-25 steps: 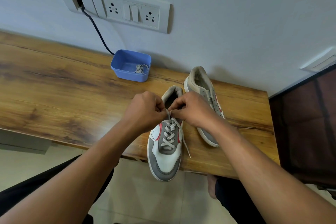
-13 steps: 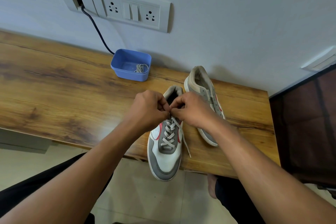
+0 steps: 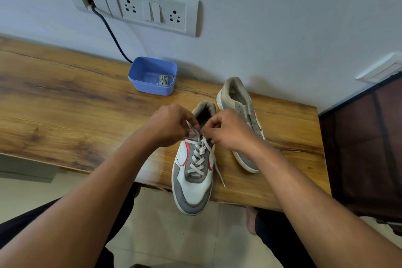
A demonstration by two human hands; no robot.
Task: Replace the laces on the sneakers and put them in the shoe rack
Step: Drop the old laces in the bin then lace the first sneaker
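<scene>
A white, grey and red sneaker (image 3: 193,183) lies on the wooden table (image 3: 65,111), its toe over the front edge. A pale lace (image 3: 199,156) is threaded up its eyelets, and one loose end hangs down its right side. My left hand (image 3: 169,126) and my right hand (image 3: 226,130) meet over the top eyelets, each pinching a part of the lace. A second sneaker (image 3: 239,115) with no lace lies on its side just to the right, partly behind my right hand.
A blue plastic tub (image 3: 152,76) with a coiled lace (image 3: 165,79) inside stands near the wall. A socket panel (image 3: 152,11) and a dark cable (image 3: 111,32) are on the wall above. A dark brown cabinet (image 3: 365,148) stands right of the table.
My hands have drawn slightly apart at the top of the sneaker, and a short stretch of lace now shows between the fingers. The sneakers have not moved.
</scene>
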